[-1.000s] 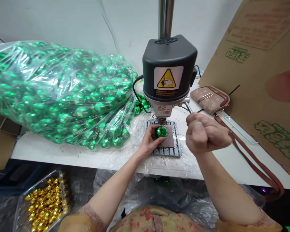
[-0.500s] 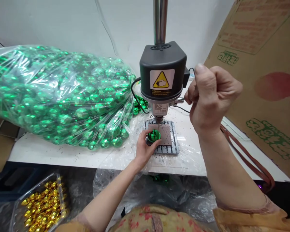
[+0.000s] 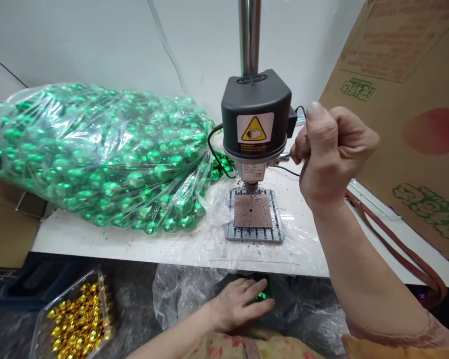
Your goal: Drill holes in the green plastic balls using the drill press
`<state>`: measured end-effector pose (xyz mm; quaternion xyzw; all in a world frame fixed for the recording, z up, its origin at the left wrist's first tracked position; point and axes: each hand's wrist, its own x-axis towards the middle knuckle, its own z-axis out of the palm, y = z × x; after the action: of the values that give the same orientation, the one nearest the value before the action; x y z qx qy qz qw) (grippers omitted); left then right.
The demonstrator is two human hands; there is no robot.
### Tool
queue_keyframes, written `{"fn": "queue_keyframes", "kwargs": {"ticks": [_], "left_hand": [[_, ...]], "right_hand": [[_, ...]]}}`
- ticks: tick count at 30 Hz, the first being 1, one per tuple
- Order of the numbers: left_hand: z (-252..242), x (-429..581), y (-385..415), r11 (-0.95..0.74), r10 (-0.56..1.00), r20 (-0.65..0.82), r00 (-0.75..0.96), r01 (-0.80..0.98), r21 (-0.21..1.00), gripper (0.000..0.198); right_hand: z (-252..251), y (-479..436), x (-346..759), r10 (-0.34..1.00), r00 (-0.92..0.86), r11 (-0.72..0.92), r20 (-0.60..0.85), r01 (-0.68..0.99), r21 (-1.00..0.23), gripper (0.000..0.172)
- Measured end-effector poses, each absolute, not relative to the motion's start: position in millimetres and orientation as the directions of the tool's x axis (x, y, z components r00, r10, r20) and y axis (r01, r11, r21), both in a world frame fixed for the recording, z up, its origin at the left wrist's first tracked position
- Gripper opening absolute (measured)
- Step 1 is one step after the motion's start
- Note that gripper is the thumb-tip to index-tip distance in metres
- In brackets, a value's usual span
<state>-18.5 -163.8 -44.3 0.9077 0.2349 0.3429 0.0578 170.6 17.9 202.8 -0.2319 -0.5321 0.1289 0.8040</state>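
My right hand (image 3: 333, 154) is closed in a fist round the feed handle (image 3: 283, 158) of a small black bench drill press (image 3: 258, 114); the grip itself is hidden by my fingers. Under the drill bit lies a brown square pad (image 3: 243, 212) with a dark hole, on the slotted metal base (image 3: 254, 235). My left hand (image 3: 239, 304) is below the table edge, palm down, fingers spread over a shiny green faceted piece (image 3: 262, 296) in the dark space there. Whether that piece is loose or one of several cannot be seen.
A big clear bag of green faceted balls (image 3: 127, 164) fills the table's left. A clear tub (image 3: 107, 314) of gold balls (image 3: 78, 319) stands lower left. Plastic film (image 3: 179, 289) drapes over the front edge. At the right are a cardboard box (image 3: 392, 114) and brown straps (image 3: 389, 234).
My left hand has left the drill base and come down below the table edge. The green ball it held on the pad is gone from there. My right hand stays on the handle.
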Motion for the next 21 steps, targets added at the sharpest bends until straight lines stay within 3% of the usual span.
{"fn": "queue_keyframes", "kwargs": {"ticks": [2,4,7,10,12,21], "left_hand": [[-21.8,-24.0,-140.2,-0.893,0.412,0.768,0.491,0.386,0.233,0.034],[6.4,-34.5,-98.5,-0.806,0.483,0.819,0.309,0.522,0.278,0.036],[45.7,-53.8,-12.5,-0.568,0.688,0.701,0.187,0.741,0.359,0.031],[66.7,-65.8,68.4,-0.295,0.914,0.375,0.154,0.888,0.354,0.036],[68.8,-67.0,104.2,-0.21,0.96,0.247,0.129,0.917,0.339,0.04],[51.2,-58.3,131.5,-0.132,0.958,0.288,0.0,0.889,0.438,0.03]], "right_hand": [[203.1,16.2,169.8,0.464,0.408,0.853,0.786,0.034,-0.521,0.055],[203.0,15.6,169.6,0.464,0.414,0.854,0.783,0.028,-0.52,0.055],[202.1,15.6,169.9,0.46,0.414,0.859,0.786,0.017,-0.512,0.053],[201.0,15.7,170.2,0.457,0.405,0.862,0.792,0.019,-0.507,0.052],[200.6,15.5,170.3,0.449,0.396,0.869,0.801,0.018,-0.495,0.052],[201.1,13.8,169.9,0.441,0.387,0.874,0.81,0.019,-0.485,0.051]]}}
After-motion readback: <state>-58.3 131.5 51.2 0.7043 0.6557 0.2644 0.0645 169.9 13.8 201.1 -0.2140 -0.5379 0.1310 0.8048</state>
